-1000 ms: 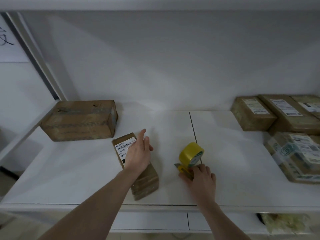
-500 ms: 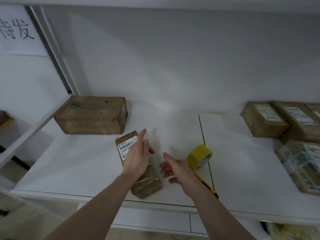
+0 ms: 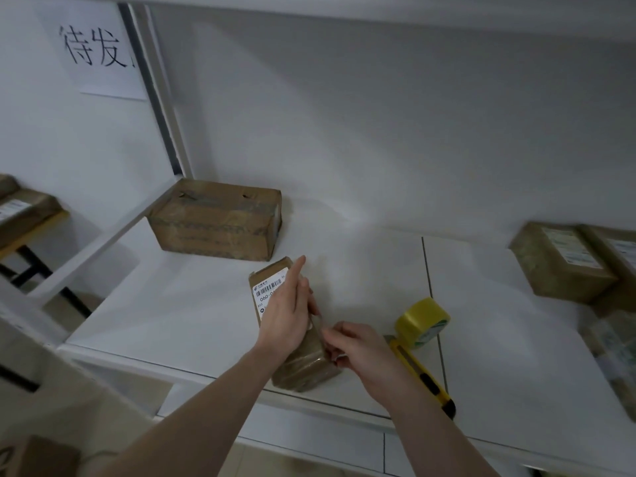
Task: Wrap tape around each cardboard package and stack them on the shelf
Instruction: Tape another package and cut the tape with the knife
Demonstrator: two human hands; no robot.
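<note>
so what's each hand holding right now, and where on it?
Left hand rests on top of the small labelled package, fingers straight. Right hand pinches something at the package's right edge, likely a tape end; too blurred to confirm.

White shelf [image 3: 206, 315] surface and white back wall [image 3: 378, 115]. Under the left hand [image 3: 284, 325]: brown cardboard package [image 3: 303, 366] bearing a white label [image 3: 268, 292] with black barcode stripes and digits. Beyond that hand: larger brown package [image 3: 213, 223] with faded grey-green printed bands. Just right of the right hand [image 3: 361, 349]: yellow tape roll [image 3: 421, 321] with a green-and-white inner core, and a yellow utility knife [image 3: 423, 373] with black end. Far right: brown packages [image 3: 557, 266] with white labels. Upper left: white paper sign [image 3: 96, 46] with black characters.
</note>
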